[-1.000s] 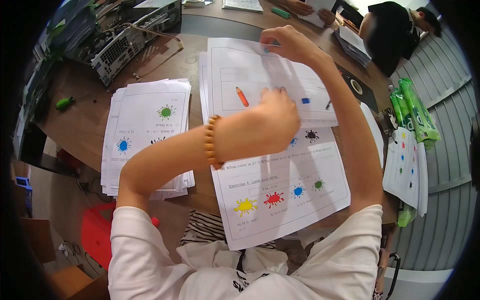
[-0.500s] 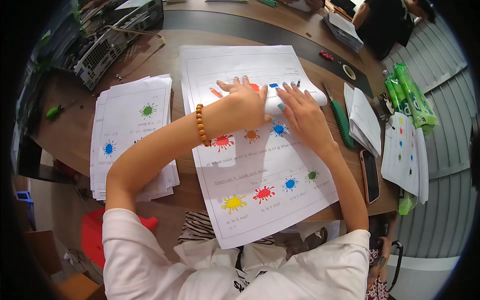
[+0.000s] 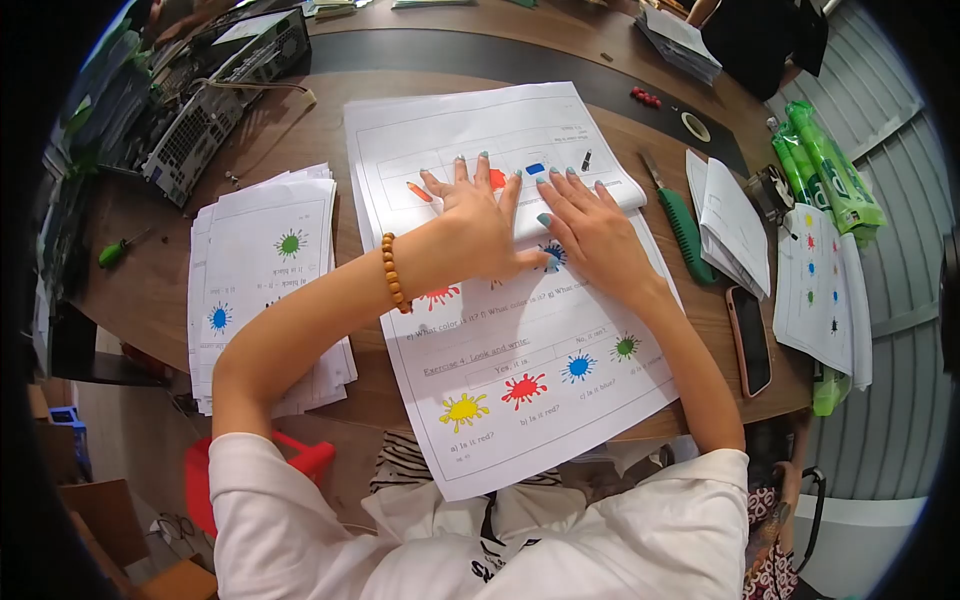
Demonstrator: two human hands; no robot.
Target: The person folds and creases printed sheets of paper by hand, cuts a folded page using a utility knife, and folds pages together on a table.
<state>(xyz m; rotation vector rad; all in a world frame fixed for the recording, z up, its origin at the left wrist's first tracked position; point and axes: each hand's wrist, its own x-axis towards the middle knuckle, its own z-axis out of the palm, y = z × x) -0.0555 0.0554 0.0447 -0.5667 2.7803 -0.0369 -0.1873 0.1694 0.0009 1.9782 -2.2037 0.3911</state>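
Left hand (image 3: 470, 228): palm down, fingers spread apart, laid on the turned-back upper page (image 3: 470, 122); beaded bracelet (image 3: 392, 275) in brown at the wrist. Right hand (image 3: 600, 238): palm down, fingers lightly apart, laid just beside the left on the same page and on the printed worksheet (image 3: 535, 425) under it; neither hand clamped on anything. Upper page: near edge bent in a rounded curl, visible to the right of the right hand; pictures of a pencil and a blue item around the fingertips. Worksheet: on the wooden table (image 3: 130, 312), directly before the person, lower part overhanging the near edge; yellow, red, blue and green splashes under the line "Exercise 4. Look and write". To the left: stack of printed sheets (image 3: 240, 355), edges uneven; green-handled screwdriver (image 3: 112, 255) farther out. To the right: green-handled tool (image 3: 684, 235), blade pointing away; folded white papers (image 3: 735, 225) just beside it; phone (image 3: 748, 340), screen dark; tape roll (image 3: 706, 133) farther back; green packages (image 3: 825, 165) near the far right edge
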